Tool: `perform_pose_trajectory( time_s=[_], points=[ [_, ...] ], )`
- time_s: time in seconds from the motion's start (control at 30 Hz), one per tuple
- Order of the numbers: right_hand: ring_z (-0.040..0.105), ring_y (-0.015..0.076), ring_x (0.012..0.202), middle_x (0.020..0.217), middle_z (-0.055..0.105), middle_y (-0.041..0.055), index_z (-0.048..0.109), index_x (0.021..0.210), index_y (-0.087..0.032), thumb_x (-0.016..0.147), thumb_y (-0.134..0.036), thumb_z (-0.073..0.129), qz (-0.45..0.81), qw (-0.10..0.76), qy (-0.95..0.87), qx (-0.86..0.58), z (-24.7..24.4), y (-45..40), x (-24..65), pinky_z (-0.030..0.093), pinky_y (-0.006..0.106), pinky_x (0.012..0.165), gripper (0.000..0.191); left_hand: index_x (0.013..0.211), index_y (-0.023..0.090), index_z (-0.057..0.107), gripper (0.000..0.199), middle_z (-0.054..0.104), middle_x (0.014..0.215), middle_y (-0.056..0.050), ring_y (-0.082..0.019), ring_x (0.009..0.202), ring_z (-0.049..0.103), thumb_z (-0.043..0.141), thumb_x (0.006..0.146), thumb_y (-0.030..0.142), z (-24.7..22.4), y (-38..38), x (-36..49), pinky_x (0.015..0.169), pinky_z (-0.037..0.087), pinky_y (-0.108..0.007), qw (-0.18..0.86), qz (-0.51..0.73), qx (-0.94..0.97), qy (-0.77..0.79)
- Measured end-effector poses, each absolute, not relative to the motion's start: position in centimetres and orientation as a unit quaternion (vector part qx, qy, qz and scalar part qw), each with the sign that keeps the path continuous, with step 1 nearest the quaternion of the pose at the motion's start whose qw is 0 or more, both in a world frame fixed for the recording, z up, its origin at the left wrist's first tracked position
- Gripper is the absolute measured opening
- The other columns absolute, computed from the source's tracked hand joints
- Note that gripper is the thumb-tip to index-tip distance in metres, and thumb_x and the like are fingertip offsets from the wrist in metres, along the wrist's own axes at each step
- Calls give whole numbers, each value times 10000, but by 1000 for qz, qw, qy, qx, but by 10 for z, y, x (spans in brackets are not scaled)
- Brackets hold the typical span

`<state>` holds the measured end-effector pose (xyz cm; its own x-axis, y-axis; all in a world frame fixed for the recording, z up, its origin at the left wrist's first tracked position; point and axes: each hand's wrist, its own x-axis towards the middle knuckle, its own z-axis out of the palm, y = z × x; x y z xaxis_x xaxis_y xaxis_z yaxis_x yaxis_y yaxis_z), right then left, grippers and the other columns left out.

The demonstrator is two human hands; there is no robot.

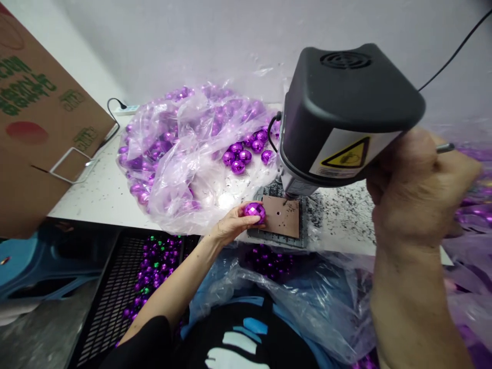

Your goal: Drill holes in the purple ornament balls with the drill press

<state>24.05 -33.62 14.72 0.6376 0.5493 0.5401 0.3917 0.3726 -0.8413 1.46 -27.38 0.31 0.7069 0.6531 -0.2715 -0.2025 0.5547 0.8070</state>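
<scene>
My left hand (pixel 239 224) pinches a shiny purple faceted ball (pixel 254 211) between thumb and fingers. It is at the left edge of a brown wooden block (pixel 282 215) with a small dark hole in it. The block lies on the dark metal base (pixel 304 238) of what looks like a bench drill press (pixel 346 113), which has a black housing and a yellow warning label. On the machine's right side, my right hand (pixel 418 179) is closed around a lever (pixel 446 148), whose metal tip sticks out past the fingers. The housing hides part of the tool above the block.
A clear plastic bag (pixel 172 169) of purple balls covers the table's left part, with several loose balls (pixel 238 154) beside it. Dark shavings (pixel 346 212) litter the white table. A cardboard box (pixel 42 128) stands left. Below is a black crate (pixel 111 292); more bagged balls lie right.
</scene>
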Motion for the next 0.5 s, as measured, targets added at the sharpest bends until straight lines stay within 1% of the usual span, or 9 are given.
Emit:
perform_pose_trajectory(
  time_s=[0.1,0.17,0.23,0.37,0.5],
  points=[
    [453,62,458,517,225,-57,558,610,-138,841,-428,608,50,712,-428,-554,147,-336,241,326,213,395,374,1098,163,639,477,686,968,-47,-189,897,658,814,719,395,1,-274,24,851,523,-351,769,260,478,334],
    [467,63,468,511,210,-59,550,612,-138,857,-438,591,50,708,-432,-557,147,-337,240,349,210,409,389,1072,160,645,448,686,993,-46,-188,940,638,778,749,440,-2,-273,32,886,496,-332,705,264,552,358],
    [470,56,471,511,204,-60,533,609,-138,866,-452,579,50,706,-431,-559,147,-337,240,350,199,410,408,1106,169,641,459,688,1053,-48,-197,1009,623,762,765,450,-4,-272,39,938,473,-328,645,263,618,365],
    [468,38,476,526,217,-58,519,615,-128,881,-479,551,46,702,-441,-557,146,-337,240,356,177,411,441,1196,190,615,479,666,1190,-68,-219,1093,609,720,809,453,-9,-269,51,996,454,-355,547,272,712,346],
    [473,37,489,520,245,-55,514,615,-122,881,-497,541,42,702,-441,-558,146,-335,241,383,170,426,460,1204,201,618,478,662,1208,-89,-258,1136,589,714,818,465,-20,-268,59,1034,419,-401,458,304,758,351]
  ],
)
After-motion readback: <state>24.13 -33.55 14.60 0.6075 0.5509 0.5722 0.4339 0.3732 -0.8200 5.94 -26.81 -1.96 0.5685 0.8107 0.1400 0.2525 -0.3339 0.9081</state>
